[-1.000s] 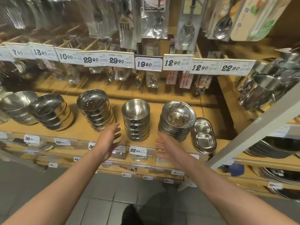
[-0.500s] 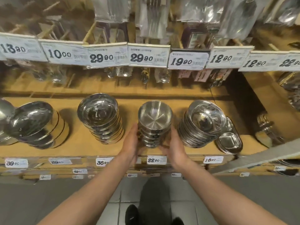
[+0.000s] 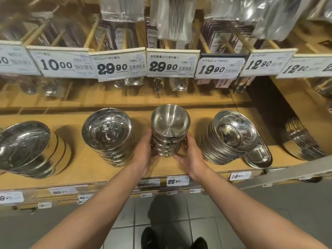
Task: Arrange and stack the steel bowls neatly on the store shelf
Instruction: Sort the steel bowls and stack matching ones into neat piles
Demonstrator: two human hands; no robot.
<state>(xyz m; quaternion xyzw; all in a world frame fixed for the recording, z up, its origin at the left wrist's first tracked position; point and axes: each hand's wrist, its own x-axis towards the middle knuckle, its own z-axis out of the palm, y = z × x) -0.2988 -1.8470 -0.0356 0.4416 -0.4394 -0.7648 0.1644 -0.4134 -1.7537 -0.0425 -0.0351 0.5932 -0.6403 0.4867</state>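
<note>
A stack of small steel bowls (image 3: 170, 123) stands in the middle of the wooden shelf (image 3: 75, 159). My left hand (image 3: 143, 155) clasps its left side and my right hand (image 3: 192, 157) clasps its right side, low on the stack. To the left is a stack of wider steel bowls (image 3: 107, 133), leaning a little. Further left lies a tilted stack of large bowls (image 3: 25, 148). On the right stands a stack of shallow steel plates (image 3: 231, 137).
Small oval divided trays (image 3: 258, 155) lie beside the plates. Price tags (image 3: 172, 63) hang on a rail above, with packaged cutlery behind. Another tag strip (image 3: 177, 181) runs along the shelf's front edge. A grey bar (image 3: 287, 171) crosses at the right.
Both hands reached from in front of the shelf and closed round the small bowl stack. The view has moved closer and to the left.
</note>
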